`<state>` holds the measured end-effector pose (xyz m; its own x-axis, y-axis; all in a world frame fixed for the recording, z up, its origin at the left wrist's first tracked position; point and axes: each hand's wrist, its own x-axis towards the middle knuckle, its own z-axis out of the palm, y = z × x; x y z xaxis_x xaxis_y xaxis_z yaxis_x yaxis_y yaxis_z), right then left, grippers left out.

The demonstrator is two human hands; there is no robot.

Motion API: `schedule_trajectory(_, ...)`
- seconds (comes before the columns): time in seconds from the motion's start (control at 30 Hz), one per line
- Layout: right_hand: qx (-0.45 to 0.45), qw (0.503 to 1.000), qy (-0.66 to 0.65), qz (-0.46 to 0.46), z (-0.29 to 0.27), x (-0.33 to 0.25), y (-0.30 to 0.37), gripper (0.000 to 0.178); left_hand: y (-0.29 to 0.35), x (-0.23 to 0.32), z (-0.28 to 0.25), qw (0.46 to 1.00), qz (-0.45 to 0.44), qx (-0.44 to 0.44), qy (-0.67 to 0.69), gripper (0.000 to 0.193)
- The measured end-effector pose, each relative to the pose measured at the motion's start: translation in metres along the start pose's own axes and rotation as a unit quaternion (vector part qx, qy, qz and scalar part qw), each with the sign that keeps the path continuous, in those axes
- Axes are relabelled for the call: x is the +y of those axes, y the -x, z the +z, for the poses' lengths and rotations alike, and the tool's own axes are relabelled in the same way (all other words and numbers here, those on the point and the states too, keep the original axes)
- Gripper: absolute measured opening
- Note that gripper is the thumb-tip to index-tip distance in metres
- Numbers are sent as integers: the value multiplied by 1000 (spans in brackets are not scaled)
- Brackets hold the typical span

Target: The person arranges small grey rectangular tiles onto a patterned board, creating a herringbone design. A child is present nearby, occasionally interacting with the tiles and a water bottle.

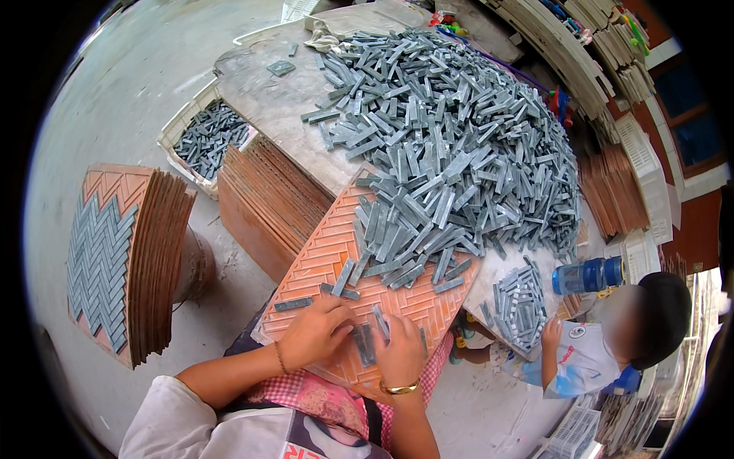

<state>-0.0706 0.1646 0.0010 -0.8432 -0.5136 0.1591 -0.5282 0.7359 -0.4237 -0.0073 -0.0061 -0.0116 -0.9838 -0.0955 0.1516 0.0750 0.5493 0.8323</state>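
Observation:
An orange tray with a herringbone pattern of raised ridges lies at a slant in front of me. My left hand is over its near left part, fingers curled together; what they hold, if anything, is hidden. Between thumb and fingers of my right hand is a narrow grey stone strip. A few grey strips lie in the tray between both hands. Other loose strips rest on the tray just beyond my left hand. A large heap of grey strips spills over the tray's far end.
At left, a stack of trays is topped by a herringbone panel. More brown trays stand beside a white crate of strips. At right, a child is by a small pile of strips and a blue bottle.

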Motion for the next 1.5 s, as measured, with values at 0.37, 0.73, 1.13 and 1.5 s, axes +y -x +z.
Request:
schedule_trajectory(0.37,-42,982,-157,92,-1,5,2,18,0,0,-3,1000,-14,4,-3,14)
schedule_trajectory(0.73,-100,992,-58,53,-3,0,-3,25,1,-5,-8,999,-14,26,23,11)
schedule_trajectory(1.13,-152,977,-115,-92,-19,19,-34,30,-8,-15,-39,994,-59,89,20,13)
schedule_trajectory(1.5,-65,977,-121,-162,25,-9,-58,32,-20,-16,-27,990,20,104,-98,31)
